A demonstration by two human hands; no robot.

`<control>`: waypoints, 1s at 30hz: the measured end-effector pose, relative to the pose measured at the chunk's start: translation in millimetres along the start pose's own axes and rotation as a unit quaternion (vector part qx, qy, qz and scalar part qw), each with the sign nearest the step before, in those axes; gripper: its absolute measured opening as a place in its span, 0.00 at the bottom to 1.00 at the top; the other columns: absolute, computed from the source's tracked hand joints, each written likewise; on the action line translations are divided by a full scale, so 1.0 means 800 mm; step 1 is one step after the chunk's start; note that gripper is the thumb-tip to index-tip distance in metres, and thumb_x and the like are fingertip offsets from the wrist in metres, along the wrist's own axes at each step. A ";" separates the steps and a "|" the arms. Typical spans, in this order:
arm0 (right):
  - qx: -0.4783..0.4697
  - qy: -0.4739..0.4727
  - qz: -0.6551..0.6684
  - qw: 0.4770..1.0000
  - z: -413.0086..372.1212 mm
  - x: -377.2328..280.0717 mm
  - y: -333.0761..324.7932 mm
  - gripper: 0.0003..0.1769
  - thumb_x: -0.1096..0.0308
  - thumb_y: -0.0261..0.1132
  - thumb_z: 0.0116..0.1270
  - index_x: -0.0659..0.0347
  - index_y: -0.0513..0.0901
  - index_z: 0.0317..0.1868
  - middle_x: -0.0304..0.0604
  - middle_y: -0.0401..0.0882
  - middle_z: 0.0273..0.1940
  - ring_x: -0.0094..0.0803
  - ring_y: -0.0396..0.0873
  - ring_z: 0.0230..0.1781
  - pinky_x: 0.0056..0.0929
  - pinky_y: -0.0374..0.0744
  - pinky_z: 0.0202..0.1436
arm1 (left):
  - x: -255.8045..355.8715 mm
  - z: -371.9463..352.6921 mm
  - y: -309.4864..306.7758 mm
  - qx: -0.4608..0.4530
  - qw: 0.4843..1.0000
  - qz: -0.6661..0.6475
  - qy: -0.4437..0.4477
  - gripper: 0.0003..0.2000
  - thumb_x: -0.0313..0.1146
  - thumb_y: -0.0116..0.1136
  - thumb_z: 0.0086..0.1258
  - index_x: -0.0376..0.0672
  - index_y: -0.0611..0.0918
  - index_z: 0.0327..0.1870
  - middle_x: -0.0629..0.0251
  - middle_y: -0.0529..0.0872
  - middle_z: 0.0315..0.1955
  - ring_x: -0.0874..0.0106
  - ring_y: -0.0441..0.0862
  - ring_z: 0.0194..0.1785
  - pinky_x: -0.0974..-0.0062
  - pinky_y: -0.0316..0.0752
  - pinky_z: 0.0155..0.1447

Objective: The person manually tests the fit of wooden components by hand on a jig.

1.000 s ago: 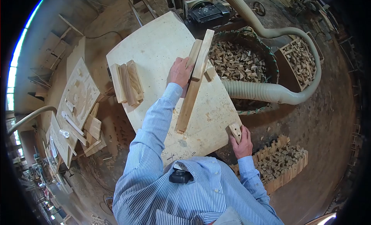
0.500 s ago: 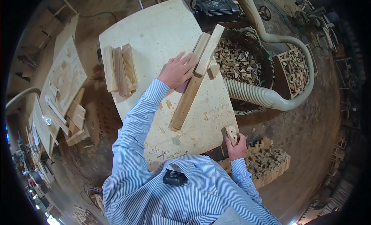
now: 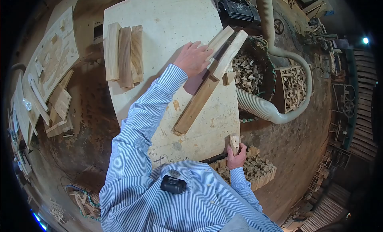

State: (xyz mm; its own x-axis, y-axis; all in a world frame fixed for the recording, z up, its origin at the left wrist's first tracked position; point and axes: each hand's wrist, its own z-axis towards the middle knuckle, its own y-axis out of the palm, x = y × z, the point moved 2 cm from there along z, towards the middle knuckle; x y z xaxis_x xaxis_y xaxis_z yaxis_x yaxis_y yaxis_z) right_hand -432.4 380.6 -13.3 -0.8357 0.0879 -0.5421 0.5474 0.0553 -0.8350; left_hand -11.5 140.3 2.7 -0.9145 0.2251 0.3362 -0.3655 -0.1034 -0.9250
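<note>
My left hand [image 3: 193, 58] is on the near end of a pale wooden strip [image 3: 220, 41], its fingers bent around that end. Beside the strip, a longer brown wooden bar [image 3: 194, 108] lies slanted across the pale board [image 3: 167, 16], with another pale strip [image 3: 233, 50] along its upper part. A small wooden wedge [image 3: 229, 78] touches the bar's right side. At the board's lower right corner, my right hand [image 3: 237, 157] is closed around a small wooden block [image 3: 234, 141] with dark holes.
Three wooden pieces [image 3: 125, 56] lie side by side at the board's left. A basket of offcuts [image 3: 246, 72], a ribbed hose [image 3: 259, 106] and a crate of offcuts [image 3: 293, 86] are at the right. A black motor [image 3: 238, 10] stands at the board's far edge.
The view has shifted. The strip at my left hand has separated from the strip on the bar, leaving a gap between them. My right hand still holds the block.
</note>
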 end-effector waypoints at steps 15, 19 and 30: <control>0.012 -0.002 0.016 1.000 0.001 -0.010 -0.006 0.32 0.55 0.82 0.66 0.65 0.79 0.60 0.57 0.86 0.51 0.53 0.87 0.49 0.44 0.85 0.54 | 0.053 -0.018 0.000 0.047 0.978 -0.105 -0.175 0.25 0.43 0.68 0.71 0.39 0.82 0.65 0.49 0.82 0.53 0.48 0.83 0.59 0.55 0.79 0.66; 0.019 -0.011 0.018 1.000 0.001 -0.011 -0.009 0.31 0.56 0.82 0.65 0.64 0.80 0.60 0.57 0.86 0.49 0.55 0.88 0.48 0.45 0.86 0.53 | 0.052 -0.020 -0.007 0.028 0.977 -0.126 -0.167 0.26 0.43 0.66 0.73 0.38 0.82 0.68 0.47 0.82 0.54 0.48 0.84 0.60 0.56 0.79 0.68; -0.037 -0.037 0.022 0.998 -0.008 -0.004 -0.013 0.34 0.51 0.71 0.76 0.60 0.74 0.74 0.61 0.86 0.61 0.59 0.89 0.55 0.50 0.88 0.56 | 0.035 -0.022 0.028 0.003 0.962 -0.216 -0.170 0.22 0.39 0.63 0.78 0.39 0.83 0.69 0.48 0.83 0.58 0.50 0.84 0.62 0.59 0.79 0.70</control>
State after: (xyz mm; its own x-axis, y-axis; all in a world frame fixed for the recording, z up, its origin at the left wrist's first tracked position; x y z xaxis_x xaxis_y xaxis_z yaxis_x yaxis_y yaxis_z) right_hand -434.9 385.8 -2.0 -0.8103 0.0190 -0.5857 0.5830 0.1275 -0.8024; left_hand -42.0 161.3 -11.9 -0.6813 -0.0806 0.7276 -0.7235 -0.0771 -0.6860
